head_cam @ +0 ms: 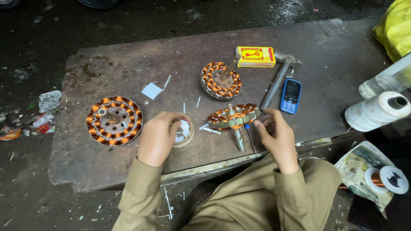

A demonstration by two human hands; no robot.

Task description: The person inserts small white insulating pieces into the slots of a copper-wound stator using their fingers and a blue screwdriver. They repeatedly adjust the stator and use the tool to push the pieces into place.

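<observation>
Workbench (128, 68) of dark, stained board fills most of the view, set low over a wet, littered floor, with the person's knees in khaki cloth just below its near edge. Three copper-wound stators sit on it. The largest stator (114, 120) lies flat at the left, its coils all in place around a central shaft. A second wound stator (221, 80) lies flat farther back, near the middle. The third, the tilted stator (233, 116), stands on edge on its shaft near the front, and this is the one in hand: its windings look complete on the side that shows, so the winding seems largely done, while the far side is hidden and I cannot tell what is left there.

The right hand (276, 134) pinches the rim of the tilted stator with fingertips closed on its right edge. The left hand (159, 136) is curled, fingers pressed together into a small round tin (185, 130) holding white slips.

Around these: a big white thread spool (376, 110) at the right, a grey metal pipe tool (277, 79), a yellow matchbox (256, 56), a blue phone (291, 96), a copper wire reel (387, 179), and cut paper scraps (152, 90). The pipe tool lies just beside the tilted stator, crowding the right hand.
</observation>
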